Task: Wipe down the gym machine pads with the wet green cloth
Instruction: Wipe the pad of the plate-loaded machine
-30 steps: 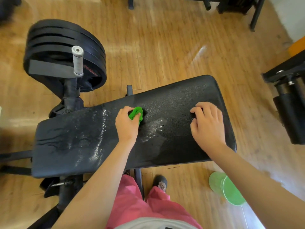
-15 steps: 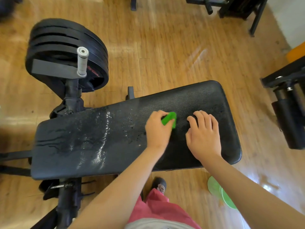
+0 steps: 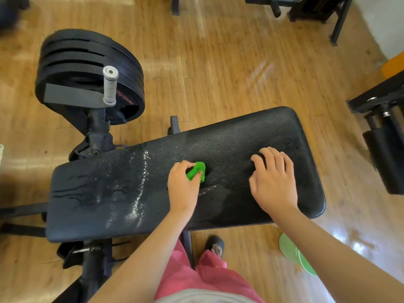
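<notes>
Mid-wipe: left hand (image 3: 182, 189) grips the bunched green cloth (image 3: 196, 171) at the centre of the pad (image 3: 240, 136), right hand (image 3: 274, 182) rests empty; drier right end likely next.

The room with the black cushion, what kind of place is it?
Most likely a gym: there are stacked black weight plates, a long padded bench and more black equipment frames on the wooden floor.
</notes>
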`<act>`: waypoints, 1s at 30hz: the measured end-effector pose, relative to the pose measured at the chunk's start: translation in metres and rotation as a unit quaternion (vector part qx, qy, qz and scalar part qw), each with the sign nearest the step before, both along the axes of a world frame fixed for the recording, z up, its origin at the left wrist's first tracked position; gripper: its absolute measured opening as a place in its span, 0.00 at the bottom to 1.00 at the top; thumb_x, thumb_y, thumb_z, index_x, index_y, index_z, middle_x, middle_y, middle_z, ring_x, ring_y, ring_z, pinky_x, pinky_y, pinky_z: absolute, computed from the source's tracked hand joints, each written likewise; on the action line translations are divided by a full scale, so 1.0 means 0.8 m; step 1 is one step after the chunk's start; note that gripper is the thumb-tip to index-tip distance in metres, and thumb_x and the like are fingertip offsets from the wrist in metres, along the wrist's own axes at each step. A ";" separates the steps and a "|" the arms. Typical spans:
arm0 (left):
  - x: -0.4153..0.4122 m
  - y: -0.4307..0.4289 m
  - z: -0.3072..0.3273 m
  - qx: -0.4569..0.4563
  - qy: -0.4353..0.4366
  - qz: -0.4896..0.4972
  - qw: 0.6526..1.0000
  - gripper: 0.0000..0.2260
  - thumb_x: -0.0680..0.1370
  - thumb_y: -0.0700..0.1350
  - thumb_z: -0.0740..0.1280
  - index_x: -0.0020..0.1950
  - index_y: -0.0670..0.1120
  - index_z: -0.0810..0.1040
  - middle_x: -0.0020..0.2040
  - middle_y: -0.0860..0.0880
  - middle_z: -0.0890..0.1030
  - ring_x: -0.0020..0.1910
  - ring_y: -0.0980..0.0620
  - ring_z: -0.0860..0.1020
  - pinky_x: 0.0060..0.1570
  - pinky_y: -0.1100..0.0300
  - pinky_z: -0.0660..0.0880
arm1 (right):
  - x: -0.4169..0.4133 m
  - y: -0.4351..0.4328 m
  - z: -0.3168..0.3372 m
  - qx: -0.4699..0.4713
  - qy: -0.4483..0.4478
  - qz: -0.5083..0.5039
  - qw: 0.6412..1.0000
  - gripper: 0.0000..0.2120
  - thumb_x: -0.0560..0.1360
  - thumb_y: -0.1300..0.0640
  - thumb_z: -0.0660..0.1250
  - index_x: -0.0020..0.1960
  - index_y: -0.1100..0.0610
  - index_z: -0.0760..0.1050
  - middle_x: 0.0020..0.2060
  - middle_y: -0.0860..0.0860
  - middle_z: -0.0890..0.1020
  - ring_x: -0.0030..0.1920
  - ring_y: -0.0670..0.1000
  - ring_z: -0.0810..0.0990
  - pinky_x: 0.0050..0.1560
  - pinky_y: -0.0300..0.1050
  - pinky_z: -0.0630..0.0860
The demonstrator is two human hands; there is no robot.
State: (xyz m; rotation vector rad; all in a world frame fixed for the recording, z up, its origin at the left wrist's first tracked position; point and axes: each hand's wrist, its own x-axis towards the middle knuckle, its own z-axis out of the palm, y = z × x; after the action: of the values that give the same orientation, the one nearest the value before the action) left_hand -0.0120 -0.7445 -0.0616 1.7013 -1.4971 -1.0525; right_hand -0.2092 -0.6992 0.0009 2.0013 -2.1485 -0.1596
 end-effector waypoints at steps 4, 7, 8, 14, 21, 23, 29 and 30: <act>-0.024 0.002 0.015 0.012 0.015 0.024 1.000 0.06 0.73 0.40 0.72 0.49 0.46 0.80 0.45 0.50 0.77 0.46 0.52 0.75 0.46 0.59 0.71 | 0.002 0.000 0.000 0.001 0.002 -0.005 1.000 0.18 0.76 0.55 0.54 0.61 0.59 0.73 0.62 0.58 0.74 0.67 0.60 0.69 0.69 0.59 0.63; -0.056 0.014 0.029 -0.007 0.039 -0.005 0.999 0.05 0.73 0.42 0.72 0.48 0.46 0.80 0.45 0.51 0.77 0.46 0.53 0.75 0.45 0.60 0.70 | 0.002 -0.001 0.000 0.002 0.003 -0.007 1.000 0.19 0.76 0.55 0.53 0.61 0.59 0.73 0.63 0.59 0.74 0.68 0.60 0.69 0.69 0.59 0.63; -0.064 0.018 0.032 -0.013 0.042 -0.016 0.999 0.05 0.73 0.43 0.73 0.48 0.46 0.80 0.45 0.51 0.77 0.46 0.53 0.75 0.45 0.59 0.70 | 0.002 -0.001 0.001 0.002 0.004 -0.006 1.000 0.19 0.76 0.55 0.53 0.61 0.59 0.73 0.63 0.59 0.74 0.68 0.60 0.69 0.69 0.59 0.63; -0.048 0.031 0.020 -0.041 0.027 -0.047 0.998 0.07 0.72 0.41 0.73 0.48 0.45 0.79 0.45 0.52 0.76 0.48 0.52 0.74 0.46 0.61 0.69 | 0.002 -0.001 -0.001 -0.009 0.005 -0.001 1.000 0.18 0.75 0.56 0.54 0.60 0.59 0.73 0.62 0.59 0.74 0.67 0.60 0.69 0.69 0.59 0.63; 0.019 0.044 -0.013 0.002 -0.022 0.034 0.999 0.06 0.72 0.40 0.72 0.48 0.45 0.79 0.45 0.50 0.77 0.46 0.50 0.76 0.47 0.53 0.73 | 0.001 0.000 -0.001 -0.006 0.007 -0.001 1.000 0.18 0.75 0.55 0.53 0.61 0.59 0.73 0.63 0.58 0.74 0.68 0.60 0.68 0.69 0.59 0.63; 0.012 0.044 -0.007 0.031 -0.008 0.076 0.997 0.06 0.73 0.41 0.73 0.48 0.45 0.79 0.45 0.50 0.78 0.46 0.50 0.76 0.45 0.55 0.73 | 0.002 0.000 -0.001 -0.007 0.006 0.000 1.000 0.19 0.75 0.55 0.52 0.61 0.59 0.73 0.62 0.58 0.74 0.68 0.60 0.68 0.69 0.58 0.63; -0.068 0.072 0.034 0.001 0.065 0.016 0.998 0.05 0.72 0.44 0.73 0.46 0.49 0.80 0.43 0.52 0.78 0.44 0.54 0.76 0.45 0.56 0.72 | 0.002 0.001 -0.001 -0.008 0.003 0.006 1.000 0.19 0.75 0.54 0.52 0.61 0.59 0.72 0.63 0.59 0.73 0.68 0.60 0.68 0.69 0.58 0.62; -0.077 0.078 0.039 -0.008 0.075 0.003 0.997 0.05 0.72 0.44 0.73 0.46 0.49 0.80 0.43 0.53 0.78 0.45 0.55 0.76 0.45 0.58 0.72 | 0.001 0.001 -0.002 -0.009 0.002 0.009 1.000 0.18 0.75 0.55 0.54 0.61 0.59 0.72 0.63 0.59 0.74 0.68 0.60 0.68 0.69 0.58 0.62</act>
State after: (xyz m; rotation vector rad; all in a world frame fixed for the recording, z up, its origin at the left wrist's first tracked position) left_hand -0.0737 -0.6822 -0.0308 1.5777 -1.4022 -1.1355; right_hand -0.2085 -0.6983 -0.0007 2.0092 -2.1217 -0.1411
